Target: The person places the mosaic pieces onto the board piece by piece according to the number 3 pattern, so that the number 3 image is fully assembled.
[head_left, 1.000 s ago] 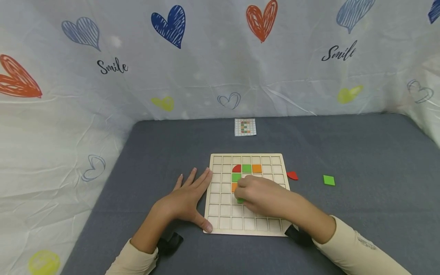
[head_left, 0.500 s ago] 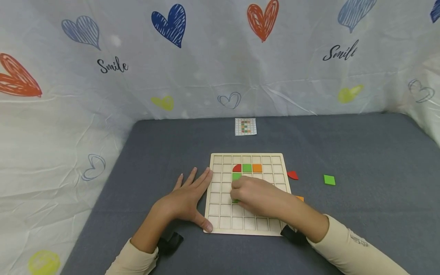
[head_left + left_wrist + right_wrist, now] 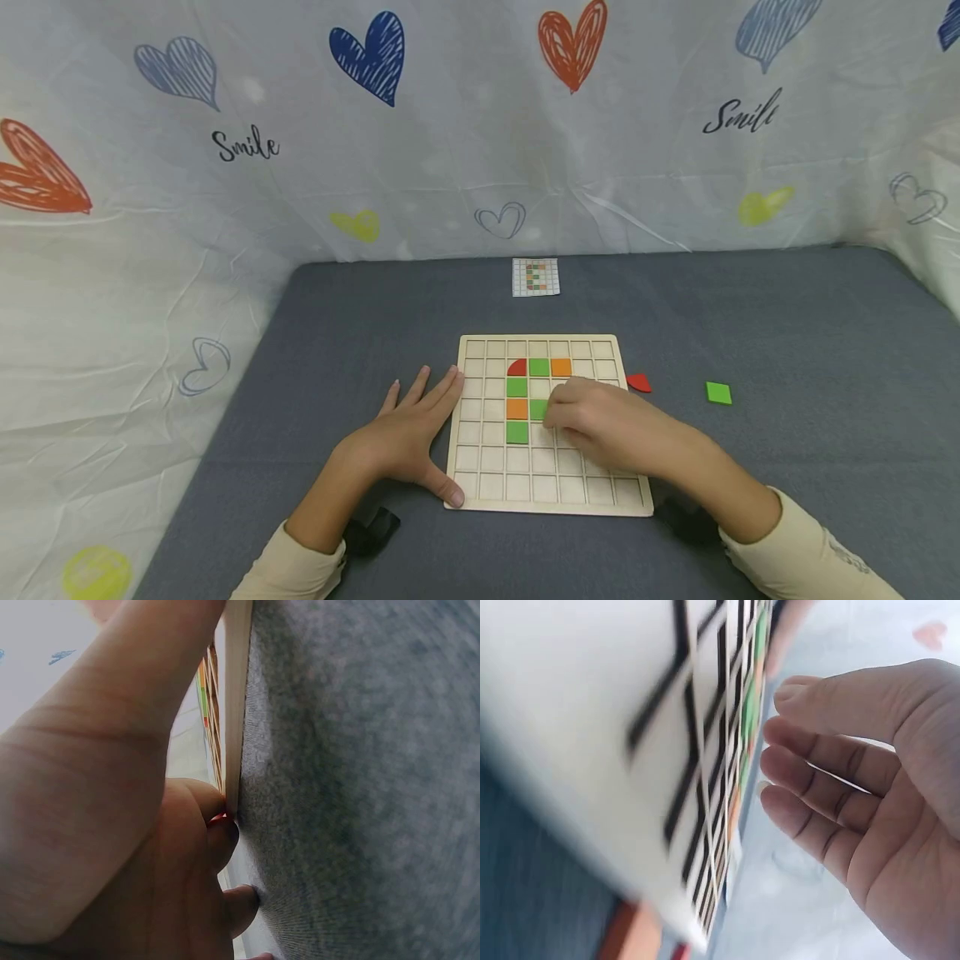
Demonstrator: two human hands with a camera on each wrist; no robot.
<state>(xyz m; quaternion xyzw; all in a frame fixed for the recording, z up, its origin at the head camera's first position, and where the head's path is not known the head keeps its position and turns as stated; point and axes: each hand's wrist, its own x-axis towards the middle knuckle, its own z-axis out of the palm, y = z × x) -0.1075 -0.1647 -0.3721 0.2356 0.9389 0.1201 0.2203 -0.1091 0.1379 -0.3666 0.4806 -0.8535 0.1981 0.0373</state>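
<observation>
A pale wooden grid board [image 3: 480, 483] lies on the grey cloth. My left hand [image 3: 401, 437] is spread along its left side, thumb on the near corner and fingertips at the edge. Low over the board's middle hovers my right hand [image 3: 600, 421]; in the right wrist view its fingers are loosely bent with nothing between them. A red quarter-round tile [image 3: 517, 367], a green tile [image 3: 539, 367] and an orange tile [image 3: 561, 367] form a row. Below the red one run a green tile [image 3: 517, 387], an orange tile [image 3: 517, 408] and a green tile [image 3: 517, 432]. Another green tile [image 3: 537, 409] sits beside my right fingertips.
Right of the board lie a red curved tile [image 3: 639, 382] and a green tile [image 3: 718, 393]. An orange piece [image 3: 630, 930] shows past the board's edge in the right wrist view. A small printed pattern card [image 3: 536, 277] lies behind the board, before a heart-patterned curtain [image 3: 435, 150].
My right hand has released the green tile in the lowest filled square of the column and moved off to the right. The left hand has stayed in place.
</observation>
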